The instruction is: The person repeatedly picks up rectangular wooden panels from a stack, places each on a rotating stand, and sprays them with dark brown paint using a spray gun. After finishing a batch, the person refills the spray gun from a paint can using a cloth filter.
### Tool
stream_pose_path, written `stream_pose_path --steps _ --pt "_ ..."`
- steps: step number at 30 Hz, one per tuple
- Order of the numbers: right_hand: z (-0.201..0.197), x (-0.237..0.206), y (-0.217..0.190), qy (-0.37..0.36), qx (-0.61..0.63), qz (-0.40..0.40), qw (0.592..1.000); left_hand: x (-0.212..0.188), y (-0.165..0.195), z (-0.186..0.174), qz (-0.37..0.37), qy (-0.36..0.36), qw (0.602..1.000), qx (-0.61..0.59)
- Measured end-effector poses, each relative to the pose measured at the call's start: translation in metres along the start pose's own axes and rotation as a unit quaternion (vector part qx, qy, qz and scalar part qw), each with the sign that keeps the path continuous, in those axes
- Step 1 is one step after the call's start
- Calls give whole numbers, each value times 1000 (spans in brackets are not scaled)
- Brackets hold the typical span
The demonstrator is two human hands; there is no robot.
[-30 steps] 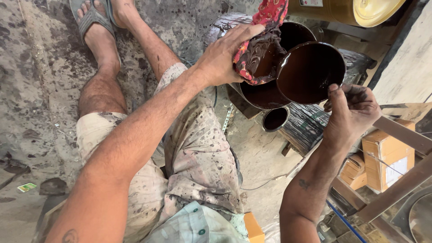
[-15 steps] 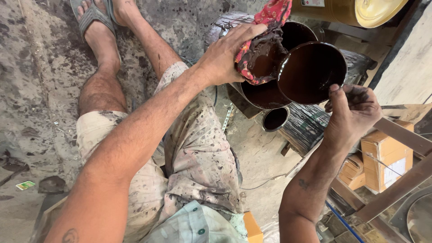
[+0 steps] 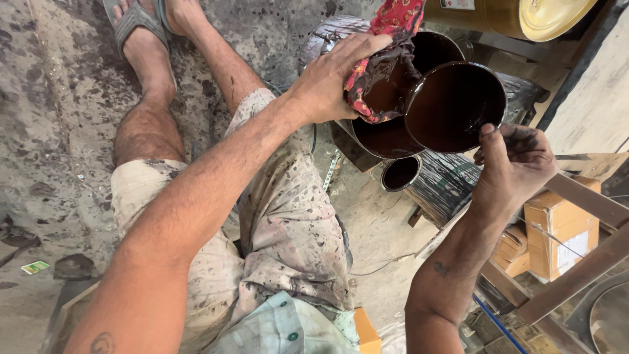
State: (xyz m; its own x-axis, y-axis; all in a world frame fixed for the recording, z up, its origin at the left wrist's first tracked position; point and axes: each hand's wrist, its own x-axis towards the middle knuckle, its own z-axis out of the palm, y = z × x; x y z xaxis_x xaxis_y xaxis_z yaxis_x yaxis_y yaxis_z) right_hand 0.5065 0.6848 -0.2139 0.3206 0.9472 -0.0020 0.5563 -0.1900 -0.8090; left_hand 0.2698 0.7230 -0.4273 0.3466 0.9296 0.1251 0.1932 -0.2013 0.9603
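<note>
**Head view: a stained rag over a tin, a full can tipped beside it**

Head camera looks down on a person seated on a spattered concrete floor, legs stretched out, one foot in a grey sandal at the top left. Paint-flecked shorts cover the lap in the middle of the frame.

From the lower left, the left arm runs up to the left hand, whose fingers are closed on a red patterned rag. The rag is soaked dark brown in its middle and sags like a pouch over the open mouth of a large round tin, which holds dark liquid and stands just past the knee.

To the right of the rag, a round can brimming with glossy dark brown liquid is tilted toward the cloth, its rim touching or almost touching the rag. The right hand, stained dark, is clenched at the can's lower right edge and grips it there; what exactly the fingers wrap around is hidden.

Below the two vessels sits a small open can. Farther right stand cardboard boxes, and a yellow drum lies at the top right.
</note>
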Motion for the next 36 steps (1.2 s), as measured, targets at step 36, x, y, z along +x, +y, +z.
stream_pose_path --steps 36 --pt "1 4 1 -4 -18 -7 1000 2 0 -4 5 1 1000 -3"
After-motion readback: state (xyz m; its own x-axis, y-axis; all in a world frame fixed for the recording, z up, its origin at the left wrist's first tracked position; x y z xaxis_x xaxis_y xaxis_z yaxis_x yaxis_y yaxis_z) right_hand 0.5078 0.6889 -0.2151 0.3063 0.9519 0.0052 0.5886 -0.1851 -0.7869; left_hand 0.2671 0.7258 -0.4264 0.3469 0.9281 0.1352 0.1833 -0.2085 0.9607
